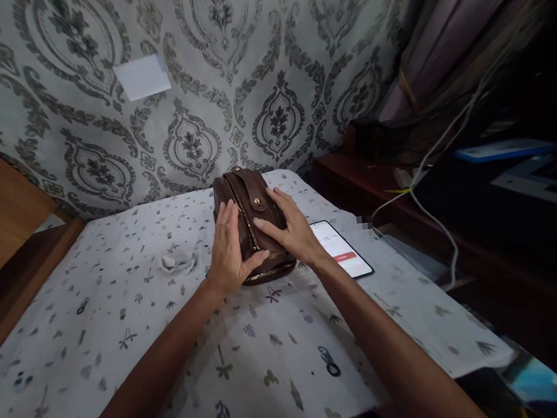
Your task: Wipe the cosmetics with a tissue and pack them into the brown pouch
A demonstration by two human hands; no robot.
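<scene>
A brown leather bag (254,214) with brass zips and a snapped strap on top lies on the patterned white sheet. Against its left side and near front corner rests my left hand (228,252), fingers stretched out and thumb apart. My right hand (292,224) lies on the bag's upper right side, its thumb on the top and its fingers extended along the far edge. Both hands touch the bag without wrapping round it. Whether the zip under the hands is fully closed cannot be made out.
Right of the bag lies a lit phone (343,252). A crumpled white cloth or tissue (178,261) is on the left. Patterned wallpaper (231,109) rises behind. Wooden furniture (1,214) stands left; a dark red desk (354,176) and a white cable (450,246) are at right.
</scene>
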